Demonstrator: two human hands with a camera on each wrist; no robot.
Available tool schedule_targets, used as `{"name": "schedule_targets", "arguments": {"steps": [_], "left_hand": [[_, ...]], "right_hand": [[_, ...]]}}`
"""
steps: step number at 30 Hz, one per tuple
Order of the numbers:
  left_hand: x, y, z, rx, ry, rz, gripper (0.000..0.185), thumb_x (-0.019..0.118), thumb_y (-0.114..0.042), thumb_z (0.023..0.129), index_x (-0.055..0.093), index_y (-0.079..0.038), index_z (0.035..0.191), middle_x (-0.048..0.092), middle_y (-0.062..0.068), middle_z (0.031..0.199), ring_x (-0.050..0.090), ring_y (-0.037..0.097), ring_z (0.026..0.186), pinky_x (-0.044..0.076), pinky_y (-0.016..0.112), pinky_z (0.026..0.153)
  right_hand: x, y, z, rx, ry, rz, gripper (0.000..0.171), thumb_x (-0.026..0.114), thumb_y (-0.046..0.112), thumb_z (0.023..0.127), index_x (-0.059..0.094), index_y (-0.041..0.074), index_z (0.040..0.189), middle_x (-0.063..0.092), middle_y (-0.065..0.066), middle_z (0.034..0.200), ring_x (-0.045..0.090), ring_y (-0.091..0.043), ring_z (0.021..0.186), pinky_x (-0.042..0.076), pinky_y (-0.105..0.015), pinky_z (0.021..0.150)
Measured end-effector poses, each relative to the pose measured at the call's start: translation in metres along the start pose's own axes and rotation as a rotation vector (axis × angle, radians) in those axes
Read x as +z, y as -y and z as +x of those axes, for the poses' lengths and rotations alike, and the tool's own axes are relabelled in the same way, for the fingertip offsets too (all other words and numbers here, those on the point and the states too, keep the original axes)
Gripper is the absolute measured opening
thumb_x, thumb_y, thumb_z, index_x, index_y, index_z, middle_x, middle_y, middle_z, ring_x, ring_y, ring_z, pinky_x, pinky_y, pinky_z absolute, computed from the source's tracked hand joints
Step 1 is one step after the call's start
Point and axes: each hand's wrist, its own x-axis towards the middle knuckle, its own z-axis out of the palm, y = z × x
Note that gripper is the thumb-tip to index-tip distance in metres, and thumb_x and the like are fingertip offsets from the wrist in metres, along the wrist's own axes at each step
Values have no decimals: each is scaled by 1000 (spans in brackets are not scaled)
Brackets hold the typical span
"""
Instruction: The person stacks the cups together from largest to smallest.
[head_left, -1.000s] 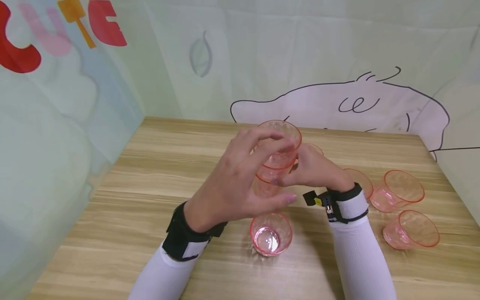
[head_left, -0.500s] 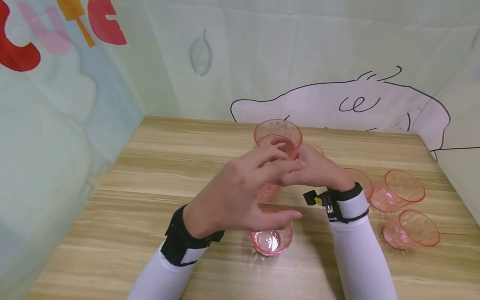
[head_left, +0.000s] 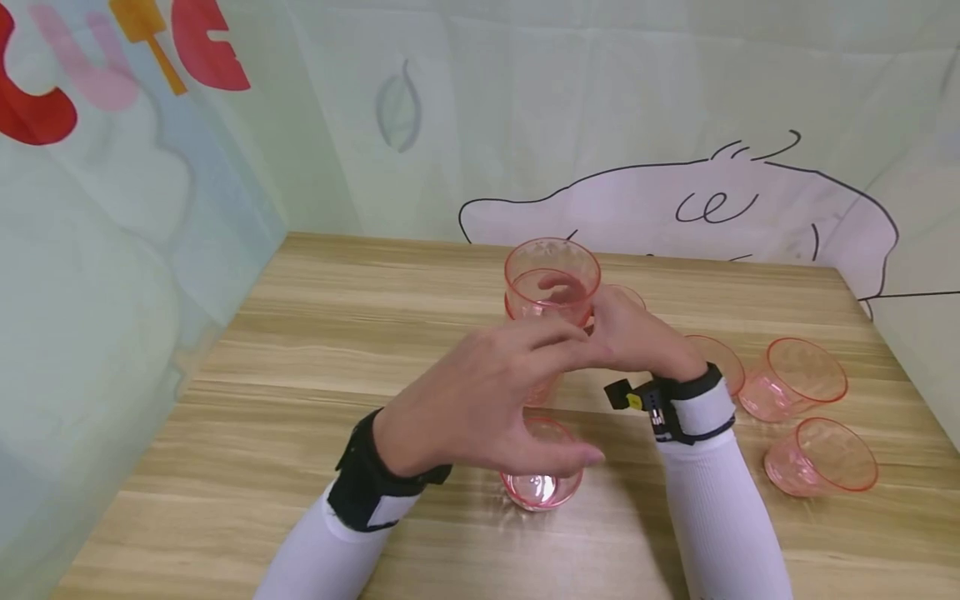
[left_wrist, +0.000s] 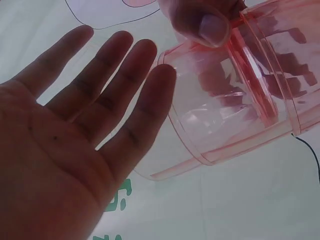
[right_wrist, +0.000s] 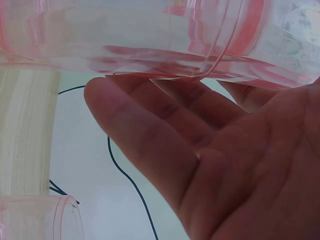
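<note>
A stack of nested clear pink cups [head_left: 551, 287] is held above the wooden table [head_left: 315, 333]. My right hand [head_left: 626, 337] grips it from the right, with the thumb [left_wrist: 205, 22] on its side and the fingers [right_wrist: 150, 130] curled under it. My left hand [head_left: 517, 392] is open with straight fingers, just left of and below the stack [left_wrist: 225, 100], and holds nothing. It hovers over a single upright pink cup [head_left: 540, 482] near the table's front. In the right wrist view the stack [right_wrist: 150, 40] fills the top.
Several more pink cups lie on their sides at the right [head_left: 793, 379] [head_left: 821, 457] [head_left: 718, 357], and another is partly hidden behind the right hand [head_left: 628, 295]. Printed curtains wall in the table's left, back and right sides.
My left hand has let go of the stack's top cup and dropped toward me, over the single cup. The top cup now sits lower in the stack. My right hand has kept its grip.
</note>
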Motion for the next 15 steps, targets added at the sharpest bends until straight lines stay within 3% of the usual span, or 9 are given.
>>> {"name": "schedule_targets", "arguments": {"steps": [4, 11, 15], "left_hand": [[2, 1, -1, -10, 37, 19, 67, 79, -59, 78, 68, -14, 127, 62, -3, 114, 54, 7, 100, 46, 19, 81], [4, 2, -2, -19, 65, 16, 66, 78, -58, 79, 67, -15, 128, 63, -4, 114, 55, 6, 100, 47, 19, 82], [5, 1, -3, -19, 67, 9, 66, 77, -58, 79, 67, -17, 130, 62, -4, 114, 55, 6, 99, 47, 19, 82]], "right_hand": [[0, -2, 1, 12, -6, 20, 65, 84, 20, 81, 54, 8, 137, 65, -7, 129, 61, -22, 112, 51, -45, 91], [-1, -4, 1, 12, -13, 21, 69, 85, 18, 81, 51, 7, 139, 65, -9, 126, 61, -22, 105, 51, -44, 89], [-1, -3, 1, 24, -17, 30, 67, 85, 18, 81, 52, 7, 138, 65, -9, 126, 61, -22, 109, 51, -43, 91]]}}
